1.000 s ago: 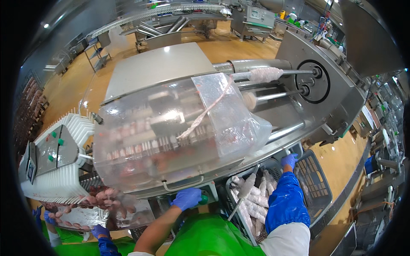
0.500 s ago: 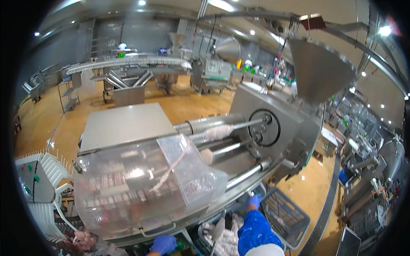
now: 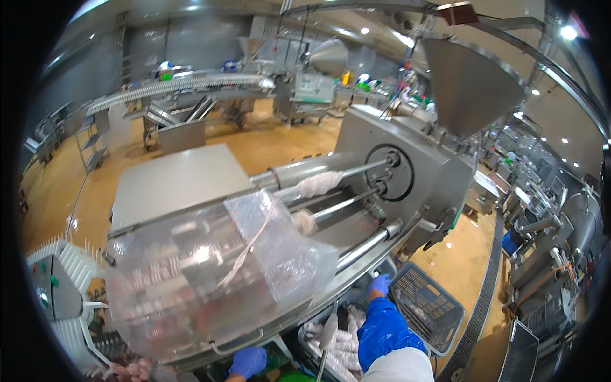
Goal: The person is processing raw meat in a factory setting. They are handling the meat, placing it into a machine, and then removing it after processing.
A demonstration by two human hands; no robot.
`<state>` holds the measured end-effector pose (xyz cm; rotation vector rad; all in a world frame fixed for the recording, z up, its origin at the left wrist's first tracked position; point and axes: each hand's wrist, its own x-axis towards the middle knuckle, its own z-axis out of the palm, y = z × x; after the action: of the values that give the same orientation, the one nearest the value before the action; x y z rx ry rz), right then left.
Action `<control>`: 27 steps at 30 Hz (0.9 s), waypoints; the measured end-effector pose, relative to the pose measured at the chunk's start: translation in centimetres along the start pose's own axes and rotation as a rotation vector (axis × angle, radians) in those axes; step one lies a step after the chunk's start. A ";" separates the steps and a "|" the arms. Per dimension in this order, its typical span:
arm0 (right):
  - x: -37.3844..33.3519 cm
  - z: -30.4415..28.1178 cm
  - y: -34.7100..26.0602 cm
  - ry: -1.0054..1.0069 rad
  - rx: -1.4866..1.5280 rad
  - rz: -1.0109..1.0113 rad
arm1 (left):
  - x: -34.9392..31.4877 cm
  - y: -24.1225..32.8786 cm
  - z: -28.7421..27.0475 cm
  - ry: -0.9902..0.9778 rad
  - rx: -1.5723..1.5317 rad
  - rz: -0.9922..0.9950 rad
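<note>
My right hand (image 3: 379,284), in a blue glove and blue plastic sleeve cover, reaches below the front edge of a sausage-filling machine (image 3: 286,163). It is nearest to a grey slotted crate (image 3: 450,302); its fingertips are blurred, and I cannot tell whether they grip anything. My left hand (image 3: 248,362), gloved in blue, is low beside the machine's clear plastic guard (image 3: 153,305), its fingers mostly hidden. Between my hands, white shirred casings (image 3: 344,344) lie in a bin, and a casing on a metal rod (image 3: 328,331) leans across them. Another shirred casing (image 3: 320,184) sits on the machine's tube.
A steel hopper (image 3: 472,83) rises over the machine's right end. White racks (image 3: 76,280) and pinkish meat (image 3: 133,369) are at the lower left. A floor drain (image 3: 480,312) runs along the right. A conveyor (image 3: 181,84) stands farther back.
The whole view has shifted a little, so the machine appears slightly higher and further left. Both hands stay in nearly the same places beside the machine.
</note>
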<state>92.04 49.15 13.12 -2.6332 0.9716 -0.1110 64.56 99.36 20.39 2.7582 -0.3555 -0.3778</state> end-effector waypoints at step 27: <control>-0.6 -0.7 0.1 0.064 -0.022 0.050 | -0.1 1.8 -3.1 -0.232 -0.100 -0.068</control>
<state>91.43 49.27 13.81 -2.6377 1.0646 -0.1740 65.01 98.69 23.89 2.6391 -0.2911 -0.7168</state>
